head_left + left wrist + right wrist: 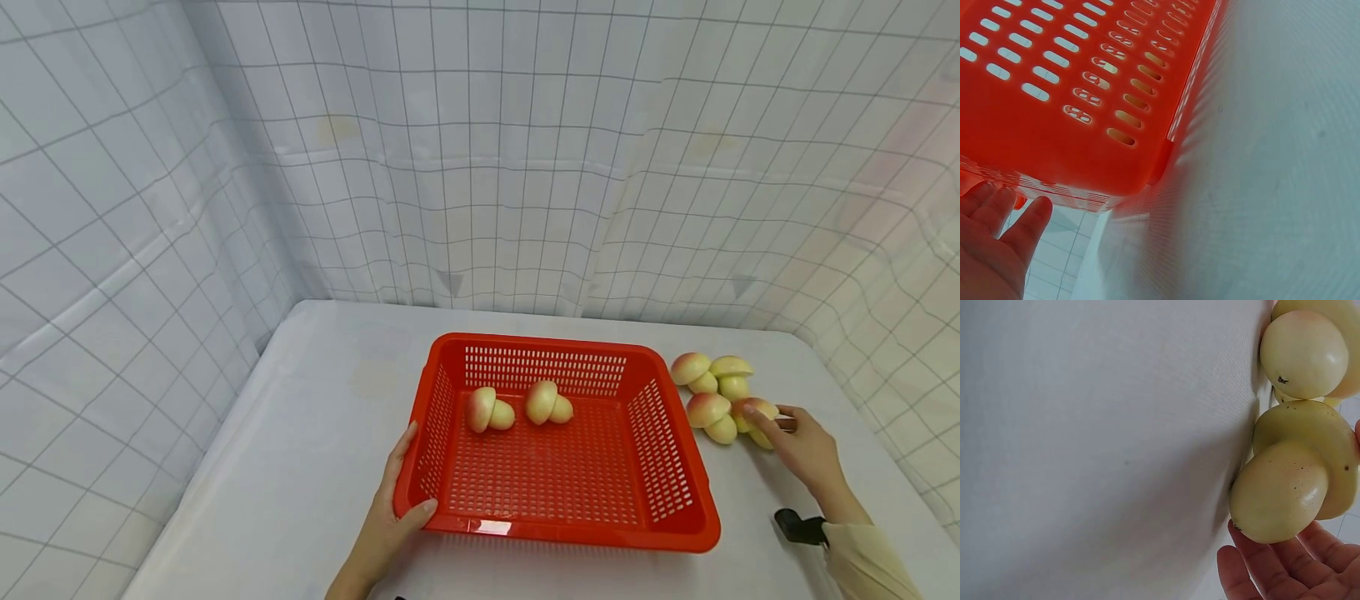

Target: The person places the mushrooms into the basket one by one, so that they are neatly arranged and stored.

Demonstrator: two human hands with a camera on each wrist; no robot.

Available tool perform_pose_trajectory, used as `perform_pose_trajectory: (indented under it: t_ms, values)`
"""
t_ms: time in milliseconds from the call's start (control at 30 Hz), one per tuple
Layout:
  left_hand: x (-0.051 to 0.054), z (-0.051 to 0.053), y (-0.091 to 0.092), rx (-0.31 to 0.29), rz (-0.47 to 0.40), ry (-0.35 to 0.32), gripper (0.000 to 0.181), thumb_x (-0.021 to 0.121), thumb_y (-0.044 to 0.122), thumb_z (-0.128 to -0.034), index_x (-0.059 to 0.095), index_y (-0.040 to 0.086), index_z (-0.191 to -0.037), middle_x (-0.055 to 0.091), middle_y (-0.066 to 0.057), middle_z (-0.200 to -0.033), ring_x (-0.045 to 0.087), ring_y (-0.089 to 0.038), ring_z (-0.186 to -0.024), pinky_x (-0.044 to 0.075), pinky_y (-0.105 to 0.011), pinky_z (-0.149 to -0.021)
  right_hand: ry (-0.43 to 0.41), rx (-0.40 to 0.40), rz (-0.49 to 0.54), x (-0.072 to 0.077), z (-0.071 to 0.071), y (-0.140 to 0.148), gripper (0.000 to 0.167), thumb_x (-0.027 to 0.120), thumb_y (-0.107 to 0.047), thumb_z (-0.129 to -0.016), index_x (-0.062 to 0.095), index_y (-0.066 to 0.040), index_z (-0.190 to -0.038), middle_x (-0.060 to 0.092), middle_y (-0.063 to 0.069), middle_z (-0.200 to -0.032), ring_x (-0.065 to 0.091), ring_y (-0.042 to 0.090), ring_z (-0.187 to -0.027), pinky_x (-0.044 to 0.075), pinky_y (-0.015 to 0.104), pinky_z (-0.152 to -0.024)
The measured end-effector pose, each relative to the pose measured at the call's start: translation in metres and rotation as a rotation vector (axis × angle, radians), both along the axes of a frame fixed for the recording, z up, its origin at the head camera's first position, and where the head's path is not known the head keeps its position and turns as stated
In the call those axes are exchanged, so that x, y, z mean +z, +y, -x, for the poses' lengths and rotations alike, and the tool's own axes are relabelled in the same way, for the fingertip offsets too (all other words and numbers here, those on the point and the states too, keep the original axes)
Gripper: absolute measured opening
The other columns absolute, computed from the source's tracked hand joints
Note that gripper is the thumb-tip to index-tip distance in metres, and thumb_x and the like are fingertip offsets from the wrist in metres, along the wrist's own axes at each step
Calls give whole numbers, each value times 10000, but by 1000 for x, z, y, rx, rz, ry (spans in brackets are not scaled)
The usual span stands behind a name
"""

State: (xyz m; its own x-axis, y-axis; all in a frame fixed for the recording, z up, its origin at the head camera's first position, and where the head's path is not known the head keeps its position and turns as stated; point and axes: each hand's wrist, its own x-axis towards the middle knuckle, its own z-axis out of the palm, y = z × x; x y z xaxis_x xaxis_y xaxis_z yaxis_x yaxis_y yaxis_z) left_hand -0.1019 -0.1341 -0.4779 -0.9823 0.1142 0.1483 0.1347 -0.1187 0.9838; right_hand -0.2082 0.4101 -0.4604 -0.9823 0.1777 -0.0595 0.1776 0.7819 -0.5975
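Note:
A red plastic basket (555,533) stands on the white table, with two mushroom-shaped pieces, one on the left (491,410) and one on the right (548,403), lying inside near its back. They have glossy, pinkish-yellow caps and pale yellow stems. My left hand (390,508) holds the basket's front left corner, thumb over the front rim and fingers along the left side. To the right of the basket, my right hand (806,446) grips a mushroom-shaped piece (1282,487) between thumb and fingers. That piece lies at the near right of a small group.
Beside the held piece lie three similar pieces, at the back left (692,369), back right (732,375) and front left (712,417). A black strap-like object (798,527) shows at the right sleeve. White grid-patterned curtains (525,167) enclose the table's back and sides.

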Motion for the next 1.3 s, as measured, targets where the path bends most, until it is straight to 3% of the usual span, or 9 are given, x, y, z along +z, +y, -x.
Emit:
perform_pose_trajectory:
  t_ms: [567,733,1300]
  values:
    - [0,-1,0,5,11,-11,810,594,36,-841,210,299,-1504,221,-60,-1504,389,-443,-1178,508,-391,-826,66,-65,7,3,-7,-2,820,492,-540,-918,354,166,-1311,484,389,-1189,498,494,-1016,464,476,-690]
    - [0,-1,1,9,12,-17,813,598,39,-838,211,302,-1503,226,-60,-1500,384,-440,-1184,509,-389,-822,73,-83,14,7,-8,-3,826,505,-542,-912,353,159,-1322,480,382,-1200,495,484,-1023,453,390,-639]
    - [-1,1,0,14,16,-20,805,598,47,-839,218,307,-1500,236,-58,-1496,389,-436,-1179,509,-396,-824,127,-86,28,26,-13,-15,794,537,-518,-907,371,123,-1345,482,360,-1223,478,467,-1046,425,341,-615]
